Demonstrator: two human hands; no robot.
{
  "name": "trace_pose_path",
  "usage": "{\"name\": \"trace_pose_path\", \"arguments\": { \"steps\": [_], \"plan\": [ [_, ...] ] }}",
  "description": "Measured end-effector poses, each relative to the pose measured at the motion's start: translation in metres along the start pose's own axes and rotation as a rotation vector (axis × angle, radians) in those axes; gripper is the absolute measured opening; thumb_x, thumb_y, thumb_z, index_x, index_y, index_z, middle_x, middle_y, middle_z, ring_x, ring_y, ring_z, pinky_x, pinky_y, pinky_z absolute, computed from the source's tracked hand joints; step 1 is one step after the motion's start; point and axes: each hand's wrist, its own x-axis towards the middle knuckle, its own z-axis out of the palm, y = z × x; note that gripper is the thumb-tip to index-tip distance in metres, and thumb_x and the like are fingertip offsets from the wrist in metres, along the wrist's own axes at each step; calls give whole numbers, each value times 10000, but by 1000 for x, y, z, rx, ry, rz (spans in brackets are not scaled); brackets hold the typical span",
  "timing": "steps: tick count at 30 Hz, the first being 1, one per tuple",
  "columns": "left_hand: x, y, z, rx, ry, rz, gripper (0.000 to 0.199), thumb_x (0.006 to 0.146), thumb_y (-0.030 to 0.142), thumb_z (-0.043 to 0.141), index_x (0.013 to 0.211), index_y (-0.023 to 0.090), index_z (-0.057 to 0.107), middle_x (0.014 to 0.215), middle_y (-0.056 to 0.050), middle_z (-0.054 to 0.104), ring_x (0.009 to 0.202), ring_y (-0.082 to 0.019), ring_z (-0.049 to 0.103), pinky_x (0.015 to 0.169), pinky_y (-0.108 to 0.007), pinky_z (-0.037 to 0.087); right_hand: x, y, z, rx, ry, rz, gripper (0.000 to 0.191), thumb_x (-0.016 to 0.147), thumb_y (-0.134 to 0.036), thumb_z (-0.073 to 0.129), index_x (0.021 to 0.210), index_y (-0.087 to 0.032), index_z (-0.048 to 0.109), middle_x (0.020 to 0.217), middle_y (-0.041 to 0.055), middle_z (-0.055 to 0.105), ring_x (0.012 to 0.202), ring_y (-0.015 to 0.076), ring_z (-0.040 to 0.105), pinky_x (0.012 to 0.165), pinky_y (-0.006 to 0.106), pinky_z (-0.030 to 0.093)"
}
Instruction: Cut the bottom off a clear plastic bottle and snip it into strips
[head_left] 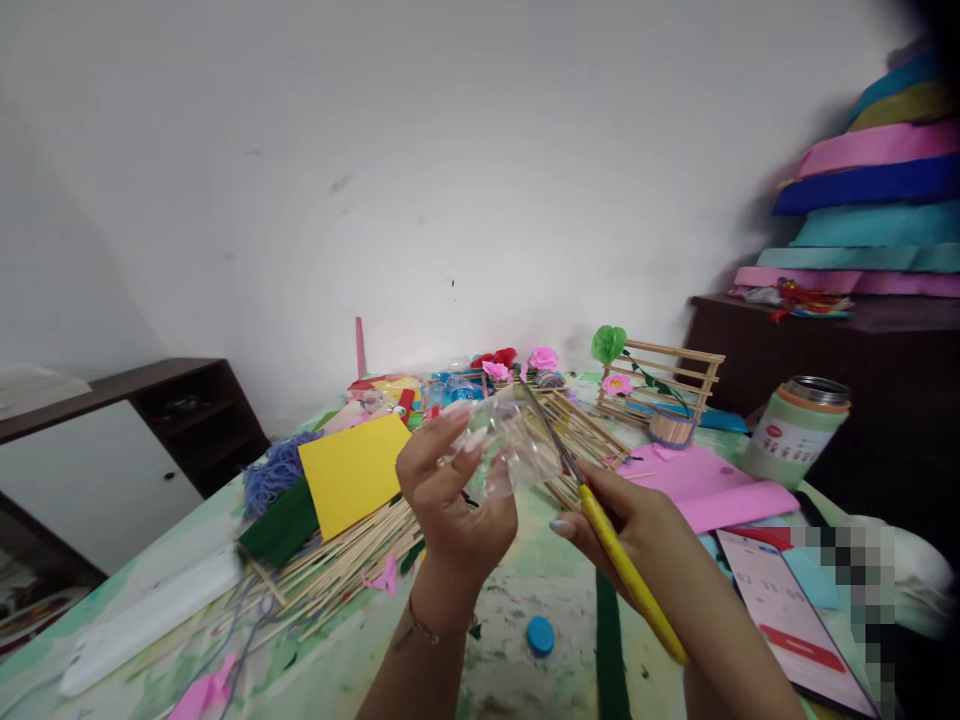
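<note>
While left hand (457, 510) pinched clear plastic (525, 455) mid-frame, right hand (634, 510) gripped yellow-handled tool (601, 522); slick plastic might slip, nicking fingers (431, 435).

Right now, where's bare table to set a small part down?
Best: the table around the blue cap, between the left forearm and green strip. Narrower: green strip to right forearm. Crowded: left, sticks and yellow sheet; back, flowers; right, pink sheet and phone.

glossy, clear plastic piece (531, 450); smooth metal blade (553, 433); matt yellow card (352, 472).
</note>
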Motion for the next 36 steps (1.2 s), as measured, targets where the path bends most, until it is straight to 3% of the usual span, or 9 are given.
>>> {"name": "trace_pose_path", "arguments": {
  "steps": [4,7,11,15,23,30,36],
  "plan": [
    [1,-1,0,-13,21,-35,698,578,-19,723,1172,260,487,1127,-36,542,1065,-204,589,921,-425,496,0,7,-2,53,92,-57,396,805,-527,553,989,-179,596,717,16,596,609,160,524,552,255,430],
    [1,-1,0,-6,15,-37,672,593,1,725,1163,270,490,1118,-29,545,1056,-201,594,911,-425,501,-1,11,-1,104,114,-76,573,797,-543,564,1237,-177,524,983,97,660,787,217,620,660,294,500],
    [0,-1,1,-5,15,-39,669,600,24,732,1166,281,484,1112,-29,548,1045,-202,600,904,-432,508,0,15,2,73,81,-56,644,774,-441,638,1347,-210,454,1206,130,619,1014,275,615,799,354,514],
    [-2,-2,2,-8,21,-48,649,616,50,727,1166,293,481,1112,-27,550,1045,-201,597,898,-434,511,3,13,2,48,49,-85,613,748,-368,671,1319,-224,497,1155,111,654,1025,288,619,815,374,514],
    [-1,0,2,6,11,-55,622,602,50,729,1135,270,497,1080,-30,545,1026,-197,600,880,-417,510,3,11,2,23,62,30,564,715,-369,697,1235,-185,578,967,89,711,900,280,643,737,351,521],
    [1,0,-1,-9,4,-71,622,602,54,744,1128,259,485,1088,-39,526,1042,-214,596,894,-439,501,6,5,4,15,86,53,489,705,-409,708,1147,-211,640,791,23,708,707,216,628,692,320,520],
    [1,-6,-3,17,-20,-81,605,632,67,726,1139,276,470,1094,-36,523,1062,-208,583,934,-459,482,13,16,-1,97,168,21,505,737,-410,676,1183,-177,628,897,56,712,807,233,654,694,298,525]
  ]
}}
